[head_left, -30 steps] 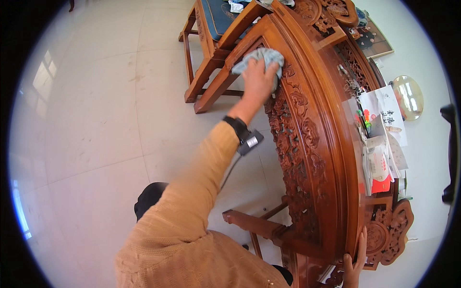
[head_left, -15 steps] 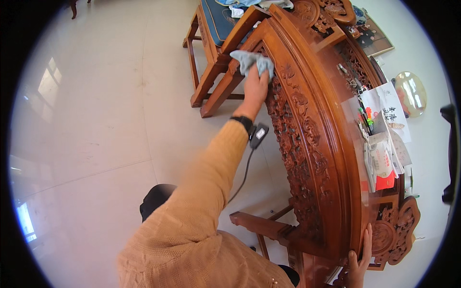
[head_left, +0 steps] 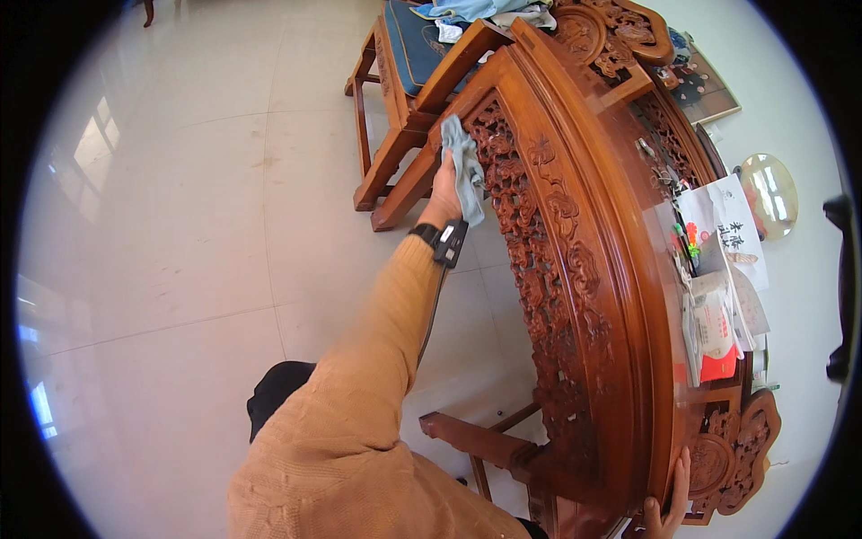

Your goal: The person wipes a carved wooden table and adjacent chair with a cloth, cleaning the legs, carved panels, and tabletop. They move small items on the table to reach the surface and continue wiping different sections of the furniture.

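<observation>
My left hand [head_left: 441, 196] is stretched forward, its fingers closed on a pale blue-grey cloth [head_left: 466, 171]. The cloth hangs along the far end of a reddish-brown wooden table [head_left: 628, 296], beside its openwork carved panel [head_left: 525, 242] and near the leg there. Part of the fingers is hidden behind the cloth. Down at the near right, my right hand [head_left: 667, 505] rests on the table's edge with its thumb and fingers apart, holding nothing. A black strap with a small box [head_left: 449, 242] and a cable is on my left wrist.
A wooden chair with a blue cushion [head_left: 413, 54] stands close to the table's far end, with clothes on it. Papers [head_left: 718, 314] and small items lie on the tabletop. A round glossy disc [head_left: 769, 195] stands by the wall. Pale tiled floor [head_left: 180, 225] spreads to the left.
My left hand has moved down and left with the cloth, from the upper carved apron to the panel's outer side. The cloth now hangs longer. My right hand stays on the table edge.
</observation>
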Demonstrator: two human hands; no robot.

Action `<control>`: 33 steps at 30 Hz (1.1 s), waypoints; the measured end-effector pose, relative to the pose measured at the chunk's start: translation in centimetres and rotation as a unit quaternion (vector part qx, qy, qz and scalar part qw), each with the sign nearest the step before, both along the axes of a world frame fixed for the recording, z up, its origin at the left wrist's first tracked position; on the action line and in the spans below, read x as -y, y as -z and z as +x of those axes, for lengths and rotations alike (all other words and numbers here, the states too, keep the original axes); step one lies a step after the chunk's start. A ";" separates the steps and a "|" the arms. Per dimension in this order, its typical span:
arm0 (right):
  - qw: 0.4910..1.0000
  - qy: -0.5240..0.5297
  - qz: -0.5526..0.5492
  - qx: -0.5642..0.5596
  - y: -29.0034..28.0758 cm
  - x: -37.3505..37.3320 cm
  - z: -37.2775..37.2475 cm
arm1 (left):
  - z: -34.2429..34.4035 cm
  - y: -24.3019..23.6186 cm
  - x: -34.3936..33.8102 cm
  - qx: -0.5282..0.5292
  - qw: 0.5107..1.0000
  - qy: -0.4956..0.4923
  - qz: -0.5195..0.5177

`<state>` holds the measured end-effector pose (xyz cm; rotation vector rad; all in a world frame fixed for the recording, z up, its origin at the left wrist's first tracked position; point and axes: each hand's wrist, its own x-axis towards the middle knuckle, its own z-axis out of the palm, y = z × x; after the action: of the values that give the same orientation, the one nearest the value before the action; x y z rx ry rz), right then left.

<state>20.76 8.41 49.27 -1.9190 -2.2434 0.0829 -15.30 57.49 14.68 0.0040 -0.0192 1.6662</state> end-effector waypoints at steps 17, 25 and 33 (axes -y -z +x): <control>0.999 -0.003 0.028 -0.043 1.5 0.4 0.3 | 3.6 -1.7 -4.9 0.093 0.976 -0.036 0.193; 0.998 0.040 -0.010 -0.049 0.2 0.1 -0.7 | 2.8 -2.6 -1.2 -0.014 0.995 0.022 0.101; 0.998 0.053 0.031 0.004 0.8 0.0 0.8 | 1.4 -1.8 0.5 -0.285 0.949 0.063 -0.123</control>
<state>21.52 8.43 48.44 -2.0048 -2.1169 -0.0091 -13.89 56.98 16.52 0.2899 0.6138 1.4781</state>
